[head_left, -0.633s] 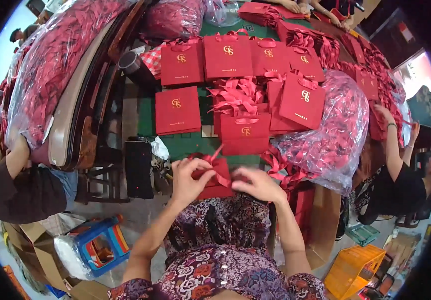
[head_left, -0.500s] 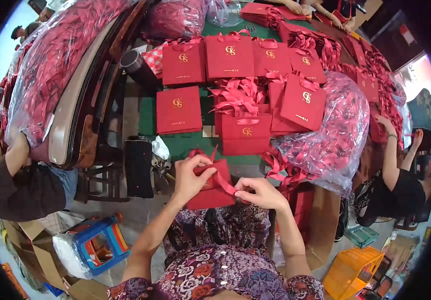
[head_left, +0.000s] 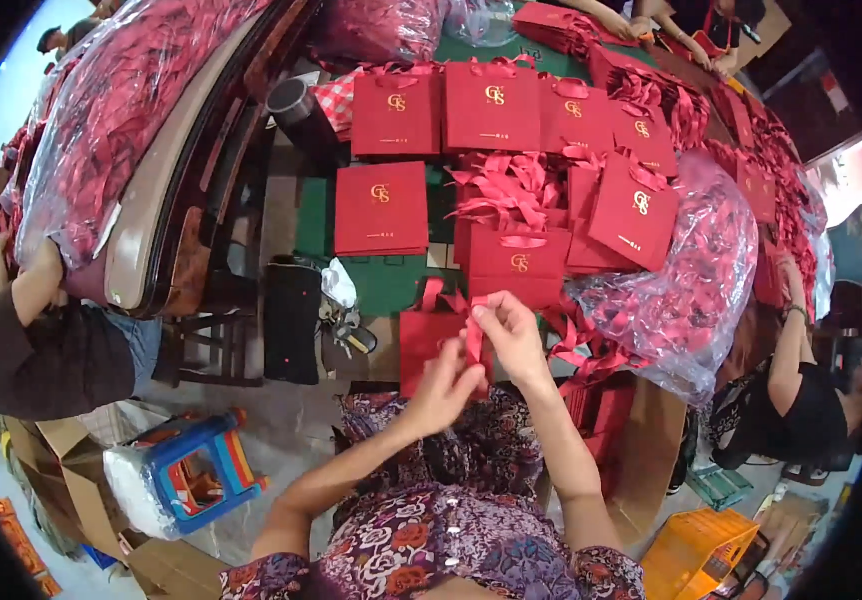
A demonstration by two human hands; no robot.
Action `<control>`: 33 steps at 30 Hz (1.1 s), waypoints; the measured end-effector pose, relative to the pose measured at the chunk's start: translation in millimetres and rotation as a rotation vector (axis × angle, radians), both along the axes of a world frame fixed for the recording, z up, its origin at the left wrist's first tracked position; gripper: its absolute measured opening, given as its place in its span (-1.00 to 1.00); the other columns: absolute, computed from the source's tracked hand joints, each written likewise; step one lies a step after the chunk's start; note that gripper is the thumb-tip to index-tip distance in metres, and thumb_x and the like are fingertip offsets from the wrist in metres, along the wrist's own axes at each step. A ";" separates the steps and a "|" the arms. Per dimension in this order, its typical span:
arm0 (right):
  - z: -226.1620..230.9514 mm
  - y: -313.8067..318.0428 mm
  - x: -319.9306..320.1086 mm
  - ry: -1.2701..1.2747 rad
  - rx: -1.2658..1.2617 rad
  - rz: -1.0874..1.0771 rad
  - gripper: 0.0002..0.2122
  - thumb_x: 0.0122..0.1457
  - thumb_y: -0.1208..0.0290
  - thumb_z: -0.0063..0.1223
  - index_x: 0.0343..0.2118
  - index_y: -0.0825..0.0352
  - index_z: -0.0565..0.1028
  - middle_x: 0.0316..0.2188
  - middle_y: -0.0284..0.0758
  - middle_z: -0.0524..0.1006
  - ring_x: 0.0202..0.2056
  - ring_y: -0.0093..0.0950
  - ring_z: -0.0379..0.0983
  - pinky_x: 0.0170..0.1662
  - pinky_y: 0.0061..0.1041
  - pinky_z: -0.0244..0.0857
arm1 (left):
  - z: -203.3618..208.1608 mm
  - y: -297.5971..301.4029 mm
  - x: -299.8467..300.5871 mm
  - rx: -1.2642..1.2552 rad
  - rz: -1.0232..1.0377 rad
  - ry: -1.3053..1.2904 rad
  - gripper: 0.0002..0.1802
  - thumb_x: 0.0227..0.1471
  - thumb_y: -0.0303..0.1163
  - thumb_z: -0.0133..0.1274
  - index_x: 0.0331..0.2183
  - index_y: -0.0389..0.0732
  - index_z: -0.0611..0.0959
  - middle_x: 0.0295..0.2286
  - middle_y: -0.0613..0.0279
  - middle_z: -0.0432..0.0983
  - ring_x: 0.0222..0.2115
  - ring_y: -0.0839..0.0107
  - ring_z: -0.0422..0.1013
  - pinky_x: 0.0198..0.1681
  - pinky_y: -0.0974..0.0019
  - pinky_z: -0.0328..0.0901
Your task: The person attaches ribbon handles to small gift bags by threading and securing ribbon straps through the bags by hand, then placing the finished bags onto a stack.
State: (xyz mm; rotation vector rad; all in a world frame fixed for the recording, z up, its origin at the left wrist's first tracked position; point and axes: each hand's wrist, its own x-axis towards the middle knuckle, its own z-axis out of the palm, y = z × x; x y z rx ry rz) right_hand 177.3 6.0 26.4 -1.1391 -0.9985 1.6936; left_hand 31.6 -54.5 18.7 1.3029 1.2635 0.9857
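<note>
On my lap, against the table edge, leans a red paper gift bag [head_left: 419, 345] with a ribbon handle loop at its top. My right hand [head_left: 513, 335] is closed in a pinch on a red ribbon [head_left: 475, 338] in front of this bag. Just below and to the left, my left hand [head_left: 438, 392] has its thumb and fingers apart, close by the ribbon's lower stretch. Whether those fingertips touch the ribbon is hard to see. The hands cover the bag's right part.
Finished-looking red bags [head_left: 381, 208] stand and lie on the green table [head_left: 313, 215]. A clear plastic sack of red ribbon-handled bags [head_left: 696, 270] bulges at the right. A dark cylindrical cup [head_left: 294, 105] stands at the left. Co-workers sit on both sides; an orange crate [head_left: 699, 550] is lower right.
My left hand has let go of the bag's upper left and moved down and right. My right hand has risen, lifting the ribbon upright. The view has shifted slightly.
</note>
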 end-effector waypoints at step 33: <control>-12.0 -21.3 -40.1 -0.792 0.492 0.041 -0.91 0.12 0.50 0.19 -0.33 0.33 0.51 -0.40 -0.18 0.53 -0.34 -0.16 0.52 -0.31 -0.29 0.37 | -19.7 45.9 -77.2 0.324 -0.065 0.704 -0.65 -0.02 -0.39 0.25 -0.15 -0.23 0.62 -0.20 0.06 0.45 -0.22 0.02 0.42 -0.18 0.10 0.37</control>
